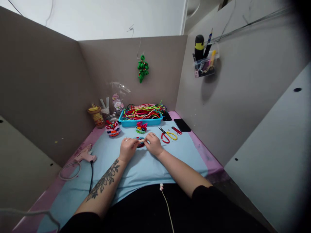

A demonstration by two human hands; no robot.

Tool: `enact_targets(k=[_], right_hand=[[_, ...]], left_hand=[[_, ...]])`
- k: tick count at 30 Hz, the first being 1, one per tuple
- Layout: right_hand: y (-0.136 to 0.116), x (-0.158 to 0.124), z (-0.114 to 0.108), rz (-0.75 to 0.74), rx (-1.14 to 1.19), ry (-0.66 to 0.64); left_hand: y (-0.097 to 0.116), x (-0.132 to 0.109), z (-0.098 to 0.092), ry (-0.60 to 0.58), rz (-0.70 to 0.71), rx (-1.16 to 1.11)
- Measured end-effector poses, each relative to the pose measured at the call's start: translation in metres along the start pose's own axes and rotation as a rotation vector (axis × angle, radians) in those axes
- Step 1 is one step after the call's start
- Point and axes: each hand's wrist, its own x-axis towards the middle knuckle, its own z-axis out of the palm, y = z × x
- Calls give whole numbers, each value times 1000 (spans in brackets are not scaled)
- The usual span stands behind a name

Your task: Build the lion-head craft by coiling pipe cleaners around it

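My left hand (128, 149) and my right hand (153, 144) meet above the blue cloth with their fingers pinched. Between the fingertips is a small cream-coloured piece (141, 140), too small to tell its kind. Directly under it, partly hidden by my fingers, is a round red and blue craft piece (140, 145); whether my fingers touch that too I cannot tell. Just beyond my hands sits a red and green animal-head ornament (141, 127). A pink and red ornament (113, 129) of similar make stands further left.
Behind the ornaments is a blue tray (141, 122) heaped with coloured cords (143, 111). Pliers (167, 134), a red cutter (176, 130) and a phone (182, 125) lie at right. A pink glue gun (85, 154) with its cable is at left. Partition walls enclose the table.
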Motion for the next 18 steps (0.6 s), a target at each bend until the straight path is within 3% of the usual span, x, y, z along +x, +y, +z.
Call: enact_targets(k=[11,18], right_hand=[[-4,-1,-2,-30,-128,74],[-2,-1,1,-51,-190,63]], left_hand=[[2,-5,9,72,-255,-277],[4,-2,10,-1,-379,-427]])
